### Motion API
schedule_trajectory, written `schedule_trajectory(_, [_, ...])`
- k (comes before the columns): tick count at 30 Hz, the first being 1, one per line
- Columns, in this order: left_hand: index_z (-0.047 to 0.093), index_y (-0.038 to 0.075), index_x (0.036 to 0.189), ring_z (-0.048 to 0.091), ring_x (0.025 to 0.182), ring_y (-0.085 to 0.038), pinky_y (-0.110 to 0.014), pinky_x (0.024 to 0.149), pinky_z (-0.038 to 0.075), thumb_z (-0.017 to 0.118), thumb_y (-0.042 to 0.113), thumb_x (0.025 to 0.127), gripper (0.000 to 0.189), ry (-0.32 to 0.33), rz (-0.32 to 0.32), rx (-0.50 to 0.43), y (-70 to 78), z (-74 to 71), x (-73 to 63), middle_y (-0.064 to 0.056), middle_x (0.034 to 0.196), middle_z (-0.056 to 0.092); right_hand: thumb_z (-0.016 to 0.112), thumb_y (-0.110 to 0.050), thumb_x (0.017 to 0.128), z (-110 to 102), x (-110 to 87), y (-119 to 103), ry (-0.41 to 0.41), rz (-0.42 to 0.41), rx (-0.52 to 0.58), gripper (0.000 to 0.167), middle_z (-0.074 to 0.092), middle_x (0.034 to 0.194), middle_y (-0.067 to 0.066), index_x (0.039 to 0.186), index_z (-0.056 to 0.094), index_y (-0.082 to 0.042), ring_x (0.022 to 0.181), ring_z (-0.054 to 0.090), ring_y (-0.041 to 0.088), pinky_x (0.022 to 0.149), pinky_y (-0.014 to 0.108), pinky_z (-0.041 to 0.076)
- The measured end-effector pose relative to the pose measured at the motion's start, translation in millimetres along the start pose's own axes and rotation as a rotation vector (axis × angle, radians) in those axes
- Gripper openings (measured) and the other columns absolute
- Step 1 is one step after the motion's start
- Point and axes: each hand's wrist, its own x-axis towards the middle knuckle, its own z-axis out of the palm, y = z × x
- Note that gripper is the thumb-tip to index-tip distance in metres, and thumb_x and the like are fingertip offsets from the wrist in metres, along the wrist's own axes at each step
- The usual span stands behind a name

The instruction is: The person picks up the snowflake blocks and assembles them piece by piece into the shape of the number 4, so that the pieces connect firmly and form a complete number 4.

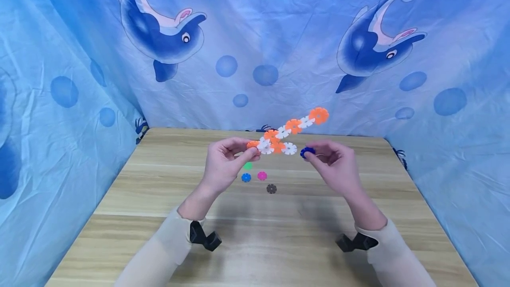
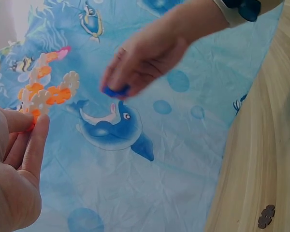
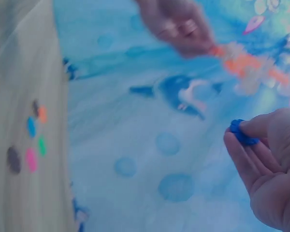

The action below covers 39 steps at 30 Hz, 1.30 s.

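held above a wood-grain tabletop (image 1: 159,207), an orange-and-white chain (image 1: 277,147) of notched discs is pinched at one end by a person's left hand (image 1: 224,163), while the right hand (image 1: 338,165) pinches a dark blue disc (image 1: 306,150) between thumb and fingers, near the chain's white end disc (image 1: 289,148) but apart from it. the chain forks: a short row points toward the right hand, and a longer branch slants up to an orange tip disc (image 1: 319,115). below, a green disc (image 1: 248,165), a bright blue disc (image 1: 246,177), a pink disc (image 1: 262,176) and a dark brown disc (image 1: 272,188) lie on the tabletop. the left grip takes in only one end, so a hard push at the far side could twist the chain or pop a joint apart, the long branch probably adding leverage. with the right thumb covering part of the dark blue disc, its notches may be hard to line up, and a skewed meeting would likely slip. squeezing too near the rim could flick that disc out of the right grip and down among the loose pieces.
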Motion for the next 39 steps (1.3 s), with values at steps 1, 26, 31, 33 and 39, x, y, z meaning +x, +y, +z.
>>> schedule_trajectory(1, [0.068,-0.009,0.1,0.071,0.078,-0.029,-0.047,0.074,0.058,0.074,0.0,0.082,0.021,0.0,0.001,0.0,0.2,0.0,0.3,-0.016,0.093,0.071,0.072,0.007,0.081,0.8,1.9,-8.7,0.014,-0.026,0.025,0.019,0.072,0.086,0.017,0.1,0.07,0.002,0.07,0.07,0.02,0.057,0.024,0.057])
schedule_trajectory(26, [0.069,-0.006,0.099,0.072,0.075,-0.028,-0.045,0.077,0.058,0.073,0.002,0.083,0.017,-0.016,-0.026,0.068,0.9,-0.2,-0.6,-0.014,0.09,0.072,0.071,0.016,0.076,10.4,8.6,-42.1,0.009,-0.131,0.047,0.016,0.071,0.082,0.019,0.091,0.073,0.008,0.06,0.066,0.013,0.038,0.02,0.041])
schedule_trajectory(31, [0.071,-0.003,0.097,0.071,0.075,-0.029,-0.045,0.076,0.058,0.073,0.003,0.084,0.015,-0.026,-0.03,0.092,-0.9,-1.6,-1.0,-0.015,0.088,0.071,0.073,0.015,0.075,9.9,8.6,-42.8,0.004,-0.141,0.04,0.017,0.072,0.084,0.018,0.09,0.073,0.008,0.058,0.065,0.013,0.039,0.02,0.043])
schedule_trajectory(33, [0.07,-0.004,0.097,0.071,0.074,-0.029,-0.045,0.076,0.058,0.073,0.004,0.084,0.016,-0.03,-0.029,0.09,-1.2,-1.3,-1.2,-0.015,0.087,0.071,0.072,0.016,0.075,10.2,8.8,-42.8,0.005,-0.145,0.044,0.017,0.072,0.084,0.018,0.09,0.073,0.008,0.057,0.064,0.012,0.037,0.02,0.041])
schedule_trajectory(39, [0.068,-0.006,0.1,0.07,0.077,-0.029,-0.046,0.077,0.058,0.072,0.001,0.084,0.019,-0.049,-0.025,0.034,-2.2,1.2,-1.0,-0.016,0.091,0.069,0.072,0.015,0.076,10.7,10.2,-43.7,0.022,-0.153,0.038,0.016,0.072,0.083,0.017,0.09,0.074,0.007,0.057,0.063,0.012,0.034,0.021,0.032])
